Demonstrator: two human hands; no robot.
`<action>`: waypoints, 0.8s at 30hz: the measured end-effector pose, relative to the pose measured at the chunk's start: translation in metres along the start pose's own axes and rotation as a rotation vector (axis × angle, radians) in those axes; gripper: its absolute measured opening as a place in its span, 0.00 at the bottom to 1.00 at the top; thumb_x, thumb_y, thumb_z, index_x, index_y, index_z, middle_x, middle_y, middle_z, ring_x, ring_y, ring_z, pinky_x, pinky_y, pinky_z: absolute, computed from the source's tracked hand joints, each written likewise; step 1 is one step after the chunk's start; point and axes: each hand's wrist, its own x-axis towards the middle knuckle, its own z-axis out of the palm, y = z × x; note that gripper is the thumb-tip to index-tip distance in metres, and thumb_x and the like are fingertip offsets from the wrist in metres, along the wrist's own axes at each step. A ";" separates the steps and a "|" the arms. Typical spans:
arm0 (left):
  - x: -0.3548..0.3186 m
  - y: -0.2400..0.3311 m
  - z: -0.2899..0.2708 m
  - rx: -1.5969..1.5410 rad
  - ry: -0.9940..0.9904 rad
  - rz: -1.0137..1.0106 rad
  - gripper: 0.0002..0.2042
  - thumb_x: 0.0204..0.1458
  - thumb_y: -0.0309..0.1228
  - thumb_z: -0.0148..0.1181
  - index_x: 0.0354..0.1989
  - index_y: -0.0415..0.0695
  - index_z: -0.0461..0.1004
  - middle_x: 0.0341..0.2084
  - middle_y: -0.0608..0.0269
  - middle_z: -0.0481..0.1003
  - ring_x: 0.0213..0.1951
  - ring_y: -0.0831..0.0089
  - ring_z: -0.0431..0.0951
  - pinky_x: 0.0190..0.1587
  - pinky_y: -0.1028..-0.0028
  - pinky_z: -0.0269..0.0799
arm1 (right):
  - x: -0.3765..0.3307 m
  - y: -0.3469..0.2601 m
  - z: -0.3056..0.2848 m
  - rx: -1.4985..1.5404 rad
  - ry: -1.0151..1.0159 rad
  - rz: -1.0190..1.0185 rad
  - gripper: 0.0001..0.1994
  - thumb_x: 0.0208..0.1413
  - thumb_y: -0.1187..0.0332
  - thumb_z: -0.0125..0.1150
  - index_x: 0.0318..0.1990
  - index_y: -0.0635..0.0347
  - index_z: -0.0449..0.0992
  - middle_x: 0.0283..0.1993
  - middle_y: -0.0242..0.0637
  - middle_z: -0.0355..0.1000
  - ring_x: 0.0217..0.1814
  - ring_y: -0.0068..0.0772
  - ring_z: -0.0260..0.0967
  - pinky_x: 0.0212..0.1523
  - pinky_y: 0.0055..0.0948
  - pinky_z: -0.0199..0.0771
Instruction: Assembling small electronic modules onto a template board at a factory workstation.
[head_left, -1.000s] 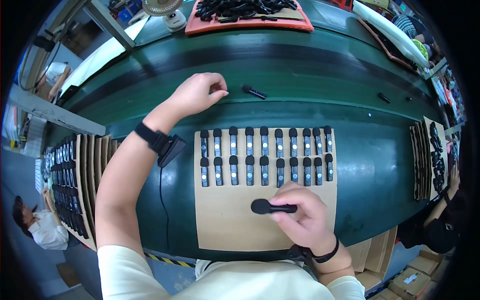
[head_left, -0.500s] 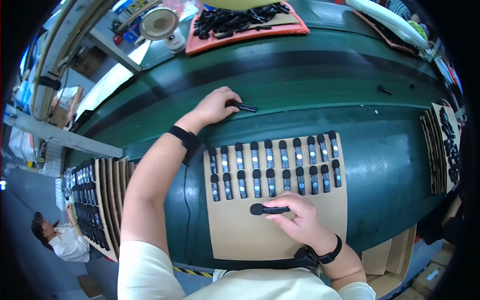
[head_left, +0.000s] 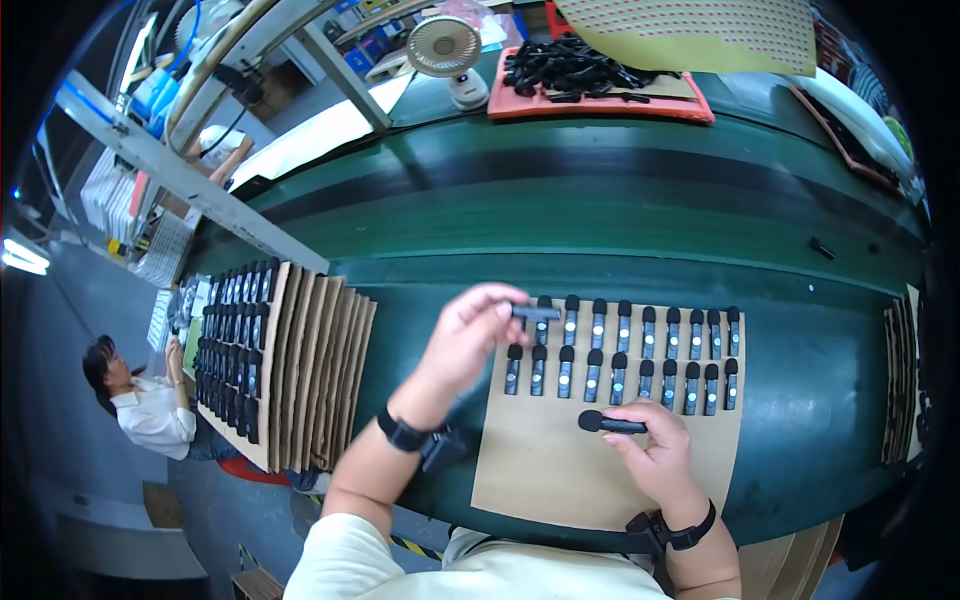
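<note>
My left hand [head_left: 462,345] is closed on a small black wireless microphone [head_left: 541,314], over the upper left corner of a brown cardboard sheet [head_left: 560,480]. My fingers hide one end of that microphone. In my right hand [head_left: 660,455], another wireless microphone [head_left: 622,426] with a round black foam tip is pinched level above the lower part of the sheet, its tip pointing left. Two rows of similar microphones [head_left: 594,376], foam ends away from me, lie along the sheet's upper half, with pale round spots on their bodies.
Cardboard sheets loaded with microphones [head_left: 268,375] stand stacked at the left, more cardboard [head_left: 893,385] at the right. Beyond the green work surface, a red tray [head_left: 600,110] holds a black heap beside a small fan [head_left: 445,50]. A person [head_left: 150,405] sits far left.
My left hand has come back from the far strip toward the cardboard, bringing the microphone it was picking up. My right hand keeps its microphone. The whole view has shifted.
</note>
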 end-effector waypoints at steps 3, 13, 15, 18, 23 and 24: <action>-0.040 -0.008 0.015 -0.236 -0.021 -0.055 0.10 0.63 0.28 0.49 0.47 0.36 0.71 0.32 0.60 0.77 0.34 0.73 0.79 0.43 0.71 0.78 | -0.003 0.001 -0.002 0.014 0.012 0.034 0.12 0.47 0.81 0.67 0.41 0.65 0.78 0.38 0.38 0.76 0.38 0.28 0.73 0.41 0.25 0.72; -0.086 -0.029 0.039 -0.013 0.065 0.069 0.13 0.51 0.16 0.64 0.45 0.37 0.72 0.36 0.60 0.77 0.40 0.76 0.79 0.44 0.76 0.76 | -0.010 0.003 -0.007 0.115 0.091 0.178 0.13 0.48 0.80 0.68 0.43 0.66 0.77 0.38 0.42 0.76 0.40 0.31 0.73 0.44 0.25 0.71; -0.091 -0.029 0.043 0.001 0.088 0.058 0.14 0.48 0.15 0.65 0.44 0.37 0.73 0.37 0.60 0.77 0.40 0.76 0.78 0.44 0.77 0.76 | -0.008 0.002 -0.008 0.066 0.061 0.155 0.13 0.48 0.80 0.68 0.43 0.66 0.77 0.38 0.42 0.77 0.39 0.31 0.73 0.43 0.25 0.71; -0.096 -0.030 0.043 0.105 0.066 0.126 0.13 0.48 0.15 0.66 0.41 0.36 0.74 0.38 0.60 0.76 0.40 0.77 0.78 0.43 0.78 0.74 | -0.005 0.002 -0.011 0.008 -0.019 0.079 0.13 0.47 0.80 0.69 0.43 0.66 0.77 0.38 0.42 0.77 0.38 0.31 0.73 0.42 0.26 0.71; -0.096 -0.032 0.040 0.164 0.024 0.194 0.14 0.46 0.15 0.68 0.41 0.36 0.74 0.38 0.60 0.76 0.40 0.77 0.77 0.43 0.77 0.74 | -0.004 0.002 -0.008 -0.008 -0.052 0.070 0.11 0.50 0.77 0.68 0.42 0.66 0.76 0.38 0.38 0.74 0.39 0.29 0.69 0.42 0.25 0.68; -0.096 -0.032 0.040 0.192 0.015 0.205 0.14 0.46 0.16 0.68 0.41 0.36 0.74 0.38 0.59 0.76 0.40 0.77 0.77 0.44 0.77 0.74 | -0.003 0.001 -0.007 -0.007 -0.060 0.073 0.11 0.50 0.77 0.68 0.42 0.66 0.76 0.37 0.38 0.74 0.38 0.29 0.69 0.41 0.25 0.68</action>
